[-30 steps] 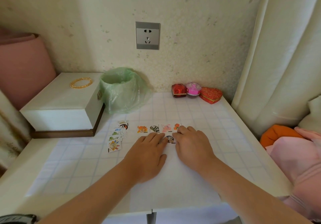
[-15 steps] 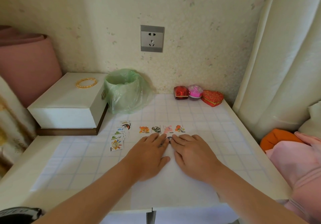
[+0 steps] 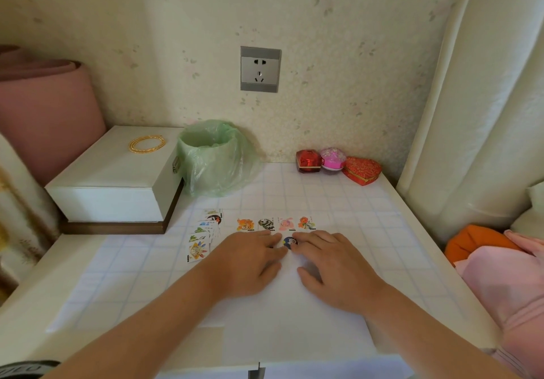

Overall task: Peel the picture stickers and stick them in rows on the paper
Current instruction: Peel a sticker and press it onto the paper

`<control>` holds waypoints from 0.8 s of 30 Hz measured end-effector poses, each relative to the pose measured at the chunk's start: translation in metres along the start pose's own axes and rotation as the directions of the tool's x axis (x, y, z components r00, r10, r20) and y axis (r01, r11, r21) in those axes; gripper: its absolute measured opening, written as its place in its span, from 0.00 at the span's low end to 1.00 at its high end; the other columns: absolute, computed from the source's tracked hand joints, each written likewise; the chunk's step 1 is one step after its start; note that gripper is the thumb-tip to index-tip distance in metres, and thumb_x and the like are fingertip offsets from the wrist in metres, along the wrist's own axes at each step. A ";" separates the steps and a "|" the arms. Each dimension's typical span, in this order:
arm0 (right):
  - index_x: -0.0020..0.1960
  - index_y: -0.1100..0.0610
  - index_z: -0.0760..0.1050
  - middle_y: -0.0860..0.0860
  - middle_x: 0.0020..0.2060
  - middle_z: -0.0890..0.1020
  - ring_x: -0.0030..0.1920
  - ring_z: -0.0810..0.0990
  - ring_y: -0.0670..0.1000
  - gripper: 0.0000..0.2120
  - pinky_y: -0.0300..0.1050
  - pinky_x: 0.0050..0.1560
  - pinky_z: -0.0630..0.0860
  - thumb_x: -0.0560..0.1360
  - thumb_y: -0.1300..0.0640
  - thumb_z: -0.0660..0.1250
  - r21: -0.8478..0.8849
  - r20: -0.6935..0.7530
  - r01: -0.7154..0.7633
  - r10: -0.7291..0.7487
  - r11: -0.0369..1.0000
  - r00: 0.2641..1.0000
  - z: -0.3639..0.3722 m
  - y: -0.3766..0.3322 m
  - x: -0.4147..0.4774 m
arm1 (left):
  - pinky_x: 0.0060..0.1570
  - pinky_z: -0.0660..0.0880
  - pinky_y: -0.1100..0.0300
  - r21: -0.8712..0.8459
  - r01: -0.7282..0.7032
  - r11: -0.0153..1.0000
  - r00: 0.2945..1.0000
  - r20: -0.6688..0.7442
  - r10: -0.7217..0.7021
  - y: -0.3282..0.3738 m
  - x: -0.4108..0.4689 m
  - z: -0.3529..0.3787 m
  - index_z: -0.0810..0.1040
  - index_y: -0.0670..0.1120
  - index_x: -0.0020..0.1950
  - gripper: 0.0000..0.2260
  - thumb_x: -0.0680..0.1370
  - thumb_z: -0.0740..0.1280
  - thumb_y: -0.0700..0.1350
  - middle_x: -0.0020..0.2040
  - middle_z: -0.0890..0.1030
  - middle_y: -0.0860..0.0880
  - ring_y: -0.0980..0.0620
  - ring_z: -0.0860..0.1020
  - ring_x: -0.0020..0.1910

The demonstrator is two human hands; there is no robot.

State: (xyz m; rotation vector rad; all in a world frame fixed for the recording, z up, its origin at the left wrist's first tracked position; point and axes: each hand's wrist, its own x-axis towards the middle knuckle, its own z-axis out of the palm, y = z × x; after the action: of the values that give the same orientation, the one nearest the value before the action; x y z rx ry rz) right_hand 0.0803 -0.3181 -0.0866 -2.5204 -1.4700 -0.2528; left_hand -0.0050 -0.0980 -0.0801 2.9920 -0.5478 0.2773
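While the left hand (image 3: 250, 261) and right hand (image 3: 335, 266) lie flat with straight fingers on the white paper (image 3: 294, 325), their fingertips press beside a dark round sticker (image 3: 290, 242) just below a row of four stickers (image 3: 266, 224). A fanned stack of stickers (image 3: 203, 239) lies to the left on the table (image 3: 44, 290).

Paper (image 3: 294, 319): white, matt, smooth.
Stickers (image 3: 266, 224): printed paper, slight gloss.
Table cover (image 3: 368, 231): grid print, smooth, faint sheen.
Bin bag (image 3: 215, 161): thin green plastic, see-thru, crinkled.
Box (image 3: 117, 178): white, smooth, satin; dark wood base.
Bangles (image 3: 146, 144): gold-col. metal, shiny.
Socket (image 3: 260, 69): grey, brushed-metal look.
Heart box (image 3: 361, 170): red patterned cloth w/ gold trim.
Wall (image 3: 353, 55): cream wallpaper, rough, speckled.
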 end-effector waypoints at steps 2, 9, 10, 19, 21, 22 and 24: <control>0.69 0.49 0.74 0.44 0.67 0.76 0.66 0.73 0.47 0.23 0.48 0.61 0.74 0.77 0.45 0.59 0.007 0.016 0.003 -0.003 1.000 1.000 -0.002 -0.001 0.001 | 0.43 0.80 0.55 -0.003 -0.023 1.000 0.999 -0.050 0.023 0.000 -0.001 0.001 0.80 0.52 0.62 0.16 0.79 0.58 0.50 0.56 0.82 0.49 0.47 0.81 0.51; 0.68 0.50 0.76 0.44 0.67 0.78 0.67 0.74 0.47 0.24 0.47 0.63 0.73 0.75 0.44 0.59 0.057 -0.007 -0.048 0.048 0.997 0.999 0.003 0.000 0.002 | 0.55 0.76 0.63 -0.146 0.125 0.981 0.981 -0.127 -0.144 -0.002 0.001 0.005 0.86 0.52 0.48 0.18 0.79 0.56 0.53 0.59 0.83 0.55 0.55 0.79 0.60; 0.66 0.51 0.77 0.45 0.66 0.78 0.66 0.75 0.48 0.23 0.47 0.63 0.73 0.74 0.45 0.60 0.070 -0.017 -0.057 0.058 0.996 0.998 0.004 0.000 0.003 | 0.54 0.76 0.62 -0.170 0.154 0.973 0.978 -0.117 -0.175 -0.001 0.003 0.004 0.84 0.50 0.46 0.19 0.79 0.54 0.54 0.57 0.83 0.55 0.56 0.78 0.60; 0.65 0.49 0.73 0.41 0.62 0.76 0.63 0.72 0.45 0.20 0.45 0.61 0.70 0.74 0.46 0.59 0.069 0.006 -0.034 0.034 0.997 0.999 -0.002 -0.002 0.008 | 0.54 0.78 0.54 0.106 0.103 0.989 0.993 -0.075 -0.095 0.008 0.001 0.019 0.76 0.50 0.69 0.24 0.79 0.55 0.59 0.67 0.78 0.54 0.51 0.77 0.61; 0.66 0.49 0.73 0.41 0.63 0.76 0.63 0.72 0.45 0.21 0.45 0.61 0.71 0.75 0.46 0.59 0.059 0.013 -0.037 0.037 0.998 0.999 -0.002 -0.001 0.007 | 0.49 0.80 0.55 0.139 0.101 0.985 0.992 -0.094 -0.089 0.005 0.004 0.017 0.80 0.50 0.65 0.23 0.78 0.55 0.58 0.64 0.80 0.54 0.51 0.80 0.58; 0.65 0.49 0.73 0.41 0.63 0.76 0.63 0.72 0.45 0.21 0.45 0.60 0.71 0.75 0.45 0.59 0.054 0.016 -0.040 0.039 0.998 0.999 -0.002 -0.001 0.007 | 0.46 0.81 0.55 0.143 0.107 0.984 0.990 -0.104 -0.093 0.005 0.005 0.016 0.81 0.49 0.63 0.23 0.78 0.55 0.57 0.61 0.82 0.53 0.51 0.81 0.56; 0.64 0.50 0.74 0.42 0.61 0.77 0.62 0.73 0.46 0.20 0.46 0.59 0.72 0.74 0.46 0.60 0.070 0.015 -0.052 0.051 0.996 0.999 -0.001 0.002 0.008 | 0.40 0.82 0.54 0.124 0.113 0.986 0.990 -0.103 -0.101 0.008 0.007 0.014 0.83 0.46 0.59 0.23 0.76 0.55 0.55 0.57 0.84 0.51 0.49 0.82 0.52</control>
State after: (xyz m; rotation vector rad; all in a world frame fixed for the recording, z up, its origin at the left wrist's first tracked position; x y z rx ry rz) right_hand 0.0856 -0.3126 -0.0833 -2.5045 -1.3917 -0.1735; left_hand 0.0012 -0.1099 -0.0923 3.0987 -0.3715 0.4626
